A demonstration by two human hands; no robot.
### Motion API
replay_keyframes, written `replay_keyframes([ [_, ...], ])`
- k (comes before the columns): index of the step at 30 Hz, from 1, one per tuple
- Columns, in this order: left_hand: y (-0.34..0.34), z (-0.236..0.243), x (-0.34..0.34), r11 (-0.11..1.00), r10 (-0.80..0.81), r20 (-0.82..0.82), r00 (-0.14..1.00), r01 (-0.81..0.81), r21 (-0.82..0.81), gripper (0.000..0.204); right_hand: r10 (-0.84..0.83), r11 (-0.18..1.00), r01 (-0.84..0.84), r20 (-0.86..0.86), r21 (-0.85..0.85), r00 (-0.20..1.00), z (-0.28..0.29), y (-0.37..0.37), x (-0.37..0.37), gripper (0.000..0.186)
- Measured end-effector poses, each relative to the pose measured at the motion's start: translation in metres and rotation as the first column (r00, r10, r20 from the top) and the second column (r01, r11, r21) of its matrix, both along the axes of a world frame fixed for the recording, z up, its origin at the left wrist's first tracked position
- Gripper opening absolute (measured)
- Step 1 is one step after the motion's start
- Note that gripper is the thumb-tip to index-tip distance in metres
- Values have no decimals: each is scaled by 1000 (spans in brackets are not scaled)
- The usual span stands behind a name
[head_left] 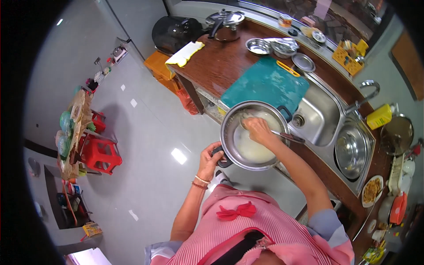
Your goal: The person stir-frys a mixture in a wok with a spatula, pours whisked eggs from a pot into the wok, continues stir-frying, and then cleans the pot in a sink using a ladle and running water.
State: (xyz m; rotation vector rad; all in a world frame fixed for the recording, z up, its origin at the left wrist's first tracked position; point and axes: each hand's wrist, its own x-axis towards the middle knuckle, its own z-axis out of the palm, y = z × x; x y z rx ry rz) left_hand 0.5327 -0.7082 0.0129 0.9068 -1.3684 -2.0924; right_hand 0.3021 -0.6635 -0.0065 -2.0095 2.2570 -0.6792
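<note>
A steel pot [226,132] with black side handles holds a whitish, cloudy liquid. It is in front of my body, by the counter's near edge, and overlaps the corner of the cutting board in view. My left hand [209,160] is closed round the pot's near-left handle. Inside the rim, my right hand [257,130] has its fingers closed on a long-handled metal utensil [289,137]. That utensil's dark handle sticks out past the right rim; its head is mostly hidden by my fingers, so its exact kind does not show.
A teal cutting board [265,84] lies on the brown counter, beside a steel sink [316,117] holding a metal basin [352,148]. Metal bowls [259,46] and a pressure cooker [226,26] stand behind. A plate of food [372,191] is at right; red stools [99,152] stand at left.
</note>
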Motion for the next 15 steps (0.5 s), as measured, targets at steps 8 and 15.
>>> replay_keyframes([
  [8,-156,4,11,998,56,-6,998,-56,-35,31,85,996,-78,159,-53,984,4,-171,9,39],
  [15,-257,-6,-25,998,51,-34,998,-52,-29,30,32,998,-26,104,-54,994,7,-271,-12,36],
])
